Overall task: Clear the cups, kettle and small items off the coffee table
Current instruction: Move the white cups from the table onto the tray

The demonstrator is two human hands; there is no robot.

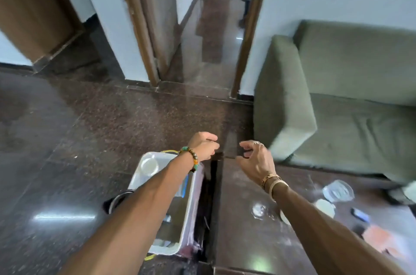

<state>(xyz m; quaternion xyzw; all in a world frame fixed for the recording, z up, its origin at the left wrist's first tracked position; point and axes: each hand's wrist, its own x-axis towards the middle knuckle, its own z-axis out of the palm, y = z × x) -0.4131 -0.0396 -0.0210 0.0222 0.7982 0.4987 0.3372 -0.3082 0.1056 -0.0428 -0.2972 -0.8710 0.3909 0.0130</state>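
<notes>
Bin (144, 175): on floor against table (243, 241), I judge for catching cleared things.
Left hand (203, 146): fingers curled; whether gripping, I cannot tell.
Right hand (254, 157): fingers spread, empty.
Glass (337, 191), small blue item (360, 215): on table, uncollected.

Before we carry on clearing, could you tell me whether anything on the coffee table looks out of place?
A clear glass near the coffee table's right side seems tipped on its side, though blur makes that uncertain. Whitish smears mark the tabletop.
</notes>
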